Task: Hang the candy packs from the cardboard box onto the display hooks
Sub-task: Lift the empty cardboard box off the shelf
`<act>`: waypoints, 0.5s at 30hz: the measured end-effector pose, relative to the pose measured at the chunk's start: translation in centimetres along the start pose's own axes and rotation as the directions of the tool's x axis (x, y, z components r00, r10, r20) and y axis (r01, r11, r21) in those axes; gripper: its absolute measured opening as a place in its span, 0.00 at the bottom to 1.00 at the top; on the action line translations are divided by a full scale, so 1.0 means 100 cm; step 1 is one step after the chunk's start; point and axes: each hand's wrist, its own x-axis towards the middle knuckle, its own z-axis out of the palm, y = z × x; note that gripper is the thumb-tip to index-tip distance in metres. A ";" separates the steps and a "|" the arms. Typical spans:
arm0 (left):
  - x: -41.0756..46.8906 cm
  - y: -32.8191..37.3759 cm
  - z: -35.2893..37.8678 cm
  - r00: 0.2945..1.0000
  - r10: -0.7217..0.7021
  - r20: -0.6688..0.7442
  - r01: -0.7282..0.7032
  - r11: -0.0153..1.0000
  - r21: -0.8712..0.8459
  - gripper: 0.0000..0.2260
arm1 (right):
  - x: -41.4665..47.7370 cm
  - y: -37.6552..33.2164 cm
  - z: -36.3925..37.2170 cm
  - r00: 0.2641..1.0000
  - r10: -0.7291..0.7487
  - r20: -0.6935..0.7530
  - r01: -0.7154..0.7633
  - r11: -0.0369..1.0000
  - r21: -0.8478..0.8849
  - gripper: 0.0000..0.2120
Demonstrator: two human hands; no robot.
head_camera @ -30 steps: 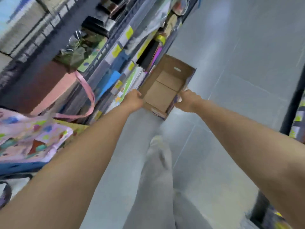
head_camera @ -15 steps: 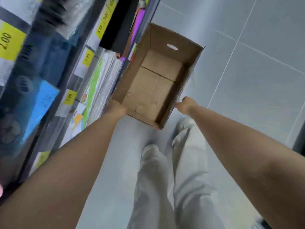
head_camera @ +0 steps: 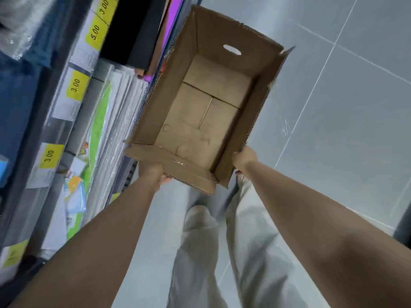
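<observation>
The left hand is gripping the near-left corner of the cardboard box, with its fingers curling under the folded-down near flap. The right hand is clasping the near end of the box's right wall, with the fingers wrapping round the outside edge. Held between them, the box is sitting open-topped in the centre of the frame, showing its bare brown bottom flaps and an oval handle cut-out in the far wall. Its left long edge is running close beside the shelf front, which is filling the left side of the frame with yellow price labels, stacked flat white and green packs and a black item at the top. To the right of the box, grey floor tiles are lying open up to a dark post at the right edge. Pale trousers are showing below the box, between the two forearms.
</observation>
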 end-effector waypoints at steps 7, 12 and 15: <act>-0.042 0.097 0.053 0.997 0.060 0.058 -0.049 0.985 -0.165 0.17 | -0.006 -0.053 -0.090 0.990 -0.045 -0.137 0.068 0.983 0.171 0.20; -0.081 0.186 0.100 0.992 0.084 0.093 -0.068 0.984 -0.163 0.18 | 0.000 -0.096 -0.152 0.998 -0.038 -0.054 0.052 0.958 0.282 0.20; -0.096 0.241 0.128 0.990 0.090 0.112 -0.073 0.987 -0.147 0.17 | 0.013 -0.127 -0.203 0.997 -0.052 -0.051 0.066 0.933 0.354 0.15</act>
